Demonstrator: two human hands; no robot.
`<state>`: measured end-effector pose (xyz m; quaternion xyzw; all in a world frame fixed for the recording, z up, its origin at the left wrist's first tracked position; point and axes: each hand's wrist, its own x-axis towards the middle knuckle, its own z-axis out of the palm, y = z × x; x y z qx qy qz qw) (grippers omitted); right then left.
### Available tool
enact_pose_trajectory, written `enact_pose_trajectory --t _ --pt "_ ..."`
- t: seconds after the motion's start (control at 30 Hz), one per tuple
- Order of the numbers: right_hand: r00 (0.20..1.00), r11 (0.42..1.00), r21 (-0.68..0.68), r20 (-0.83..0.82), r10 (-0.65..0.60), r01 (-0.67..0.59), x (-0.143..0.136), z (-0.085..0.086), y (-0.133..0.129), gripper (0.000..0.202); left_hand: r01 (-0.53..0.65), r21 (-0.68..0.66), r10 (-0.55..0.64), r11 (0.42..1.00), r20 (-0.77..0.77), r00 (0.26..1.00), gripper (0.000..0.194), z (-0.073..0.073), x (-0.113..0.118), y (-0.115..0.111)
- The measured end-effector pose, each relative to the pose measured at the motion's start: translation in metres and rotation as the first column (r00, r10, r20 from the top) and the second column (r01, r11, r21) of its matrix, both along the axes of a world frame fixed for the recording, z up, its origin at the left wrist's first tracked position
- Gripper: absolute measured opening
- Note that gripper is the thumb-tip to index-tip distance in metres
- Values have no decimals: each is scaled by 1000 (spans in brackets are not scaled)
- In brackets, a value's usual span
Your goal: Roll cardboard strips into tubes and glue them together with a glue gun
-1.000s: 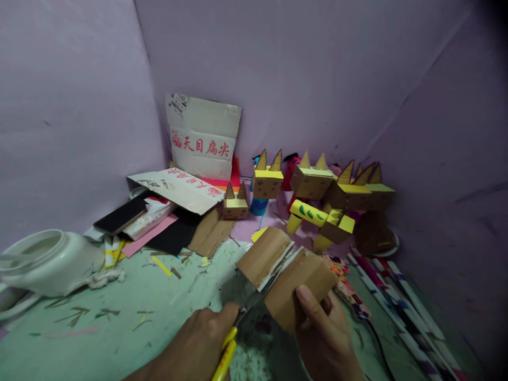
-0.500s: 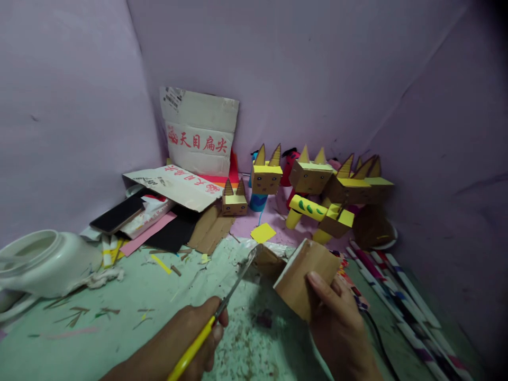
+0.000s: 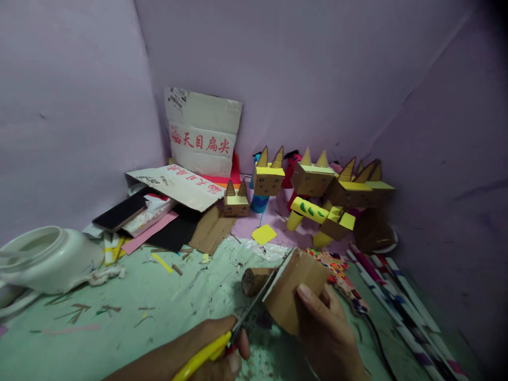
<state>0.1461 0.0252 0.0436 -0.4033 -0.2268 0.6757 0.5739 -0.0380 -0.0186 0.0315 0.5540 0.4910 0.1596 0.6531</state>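
The right hand (image 3: 329,333) held a folded brown cardboard piece (image 3: 296,288) low over the green bench (image 3: 130,317), fingers clamped on it. The left hand (image 3: 214,354) gripped yellow-handled scissors (image 3: 234,333), blades at the cardboard's edge. Behind, a white carton flap (image 3: 202,135) read "天目扁尖" in red.

— What colour are the scissors (image 3: 222,346)?
— Yellow handles, grey blades. The cardboard piece (image 3: 291,288) is plain brown.
— And the tabletop (image 3: 119,323)?
— Pale green, flecked with brown and yellow scraps. The walls (image 3: 317,69) are lilac.
— The box figures (image 3: 309,180)?
— Brown with yellow tops; one yellow roll (image 3: 309,210) carries green dashes.
— The white carton (image 3: 202,135)?
— Red characters on it. The jar (image 3: 47,259) is white, the paper tubes (image 3: 397,296) striped white, red and purple.
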Motion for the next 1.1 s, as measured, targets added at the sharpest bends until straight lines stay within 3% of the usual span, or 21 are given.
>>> enact_pose_trajectory --t 0.1,0.23,0.43,0.53,0.7,0.77,0.83,0.9,0.93,1.03,1.1 --pt "1000 1000 -7 15 22 -22 0 -1 -1 62 1 45 0 999 -12 1000 27 0 6 5" --pt "1000 999 -15 11 28 -28 0 -2 -2 52 -6 9 6 1000 -19 1000 33 10 15 11" --pt "1000 999 -54 -19 -10 9 1 -1 -4 55 32 225 9 974 -181 984 34 24 22 17" --pt "999 999 -41 -29 -18 17 0 -2 -5 56 -10 232 49 973 -160 986 35 24 26 16" --pt "999 998 -55 -14 -33 32 -3 -1 -4 59 -144 76 152 987 -114 982 36 26 33 14" --pt "998 997 -56 -17 -61 60 -1 0 -3 59 -150 102 161 983 -115 980 36 29 30 16" --pt "994 991 -75 -4 -110 110 5 2 -3 56 -148 218 186 965 -165 969 33 33 18 20" --pt "987 979 -122 13 -161 161 15 2 -5 52 -105 408 254 907 -332 909 27 38 -1 27" --pt "984 973 -148 22 -175 176 22 2 -7 50 -58 486 310 872 -458 833 24 41 -12 31" --pt "986 969 -184 64 -155 164 40 -5 -17 42 80 462 350 883 -764 541 28 42 -40 41" --pt "993 976 -188 76 -95 108 47 -12 -24 35 152 399 315 904 -864 392 32 35 -52 46"
